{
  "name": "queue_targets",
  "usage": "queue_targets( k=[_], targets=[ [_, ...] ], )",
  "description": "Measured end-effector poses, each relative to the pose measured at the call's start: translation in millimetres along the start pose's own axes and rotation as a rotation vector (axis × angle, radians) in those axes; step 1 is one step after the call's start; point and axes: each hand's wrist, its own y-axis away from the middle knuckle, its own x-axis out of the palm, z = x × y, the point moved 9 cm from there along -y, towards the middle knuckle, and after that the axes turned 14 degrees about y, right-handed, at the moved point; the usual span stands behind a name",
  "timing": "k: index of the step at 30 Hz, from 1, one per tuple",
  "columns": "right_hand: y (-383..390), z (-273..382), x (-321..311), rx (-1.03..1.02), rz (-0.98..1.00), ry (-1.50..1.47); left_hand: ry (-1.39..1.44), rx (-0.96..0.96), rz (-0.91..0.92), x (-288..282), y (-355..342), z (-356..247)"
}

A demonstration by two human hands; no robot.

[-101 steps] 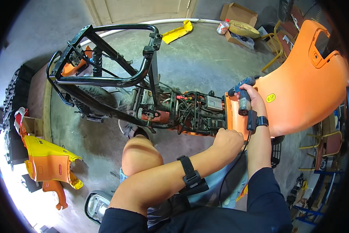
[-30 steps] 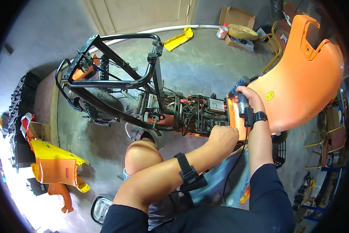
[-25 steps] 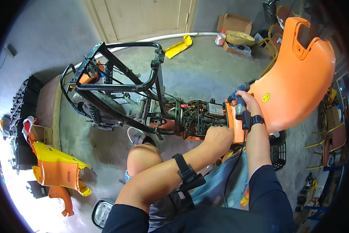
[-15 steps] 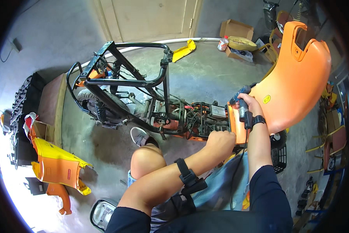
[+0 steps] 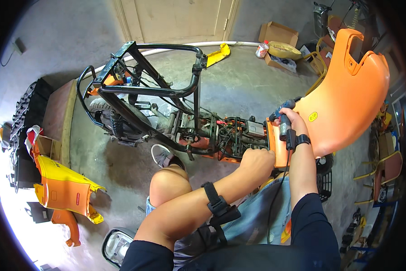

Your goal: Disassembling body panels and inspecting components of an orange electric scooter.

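Observation:
My right hand [image 5: 295, 120] is wrapped round the handle of a dark grey-blue cordless drill [image 5: 284, 127], held over the lower left edge of a large orange scooter body panel [image 5: 343, 97]. My left hand [image 5: 258, 161] is closed in a fist against that panel's near lower corner; what its fingers hold, if anything, is hidden. The panel stands at the front end of a stripped scooter frame [image 5: 144, 93] of black tubes. Beside my left hand lie exposed wires [image 5: 227, 135] and a silver box-shaped part [image 5: 255, 128] in the frame's floor section.
A yellow and orange body panel [image 5: 67, 187] lies on the left floor, near a grey-rimmed lamp-like part [image 5: 117, 246]. A yellow piece [image 5: 218, 55] lies beyond the frame. Cardboard boxes [image 5: 279, 34] and a chair [image 5: 388, 165] stand to the right. A cable [image 5: 273, 212] hangs from my right wrist.
The view has shifted slightly, so the frame and panel sit a little differently in the picture. Both hands keep their places at the panel's edge, with the drill still in my right hand.

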Motion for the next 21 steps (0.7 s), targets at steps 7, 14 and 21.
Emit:
queue_targets(
  k=[7,14,21],
  targets=[
    [-18.1,2.0,10.9,0.070,0.017,0.250,0.003,-0.023,-0.011,-2.2,1.3,1.2],
    [-9.8,4.1,21.8,0.085,0.023,0.187,0.024,-0.009,-0.022,-9.0,5.9,4.3],
    [-6.8,7.4,17.1,0.017,-0.004,0.058,0.034,-0.039,-0.036,-12.3,10.0,10.4]
  ],
)
